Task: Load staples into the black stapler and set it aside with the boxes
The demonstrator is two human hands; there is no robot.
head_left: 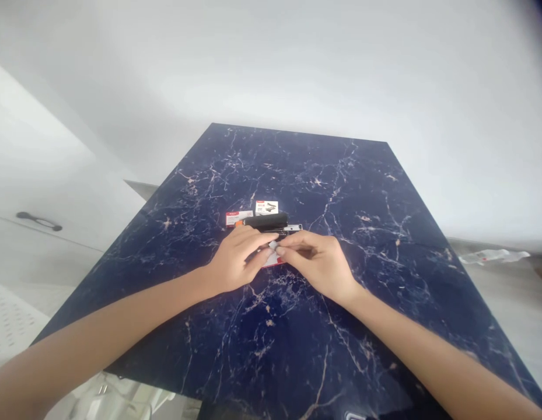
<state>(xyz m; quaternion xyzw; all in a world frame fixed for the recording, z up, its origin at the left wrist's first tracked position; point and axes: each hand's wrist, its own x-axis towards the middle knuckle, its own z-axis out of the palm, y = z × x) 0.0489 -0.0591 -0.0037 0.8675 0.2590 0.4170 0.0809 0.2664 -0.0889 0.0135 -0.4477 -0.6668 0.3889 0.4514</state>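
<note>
Mid-frame: left hand (233, 259) and right hand (317, 262) meet fingertip to fingertip, both pinched on a small white-and-red box (272, 256), likely staples. Stapler (267, 221) lies just behind them, two more boxes (253, 213) beyond it. Looks like the box-opening step; the next move needs a fine pinch.

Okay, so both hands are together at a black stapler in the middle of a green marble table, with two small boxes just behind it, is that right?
Not quite: the table is dark blue marble with pale veins, not green, as the head view shows. The rest holds: the left hand and right hand meet at the black stapler, with two small boxes just behind it.
</note>
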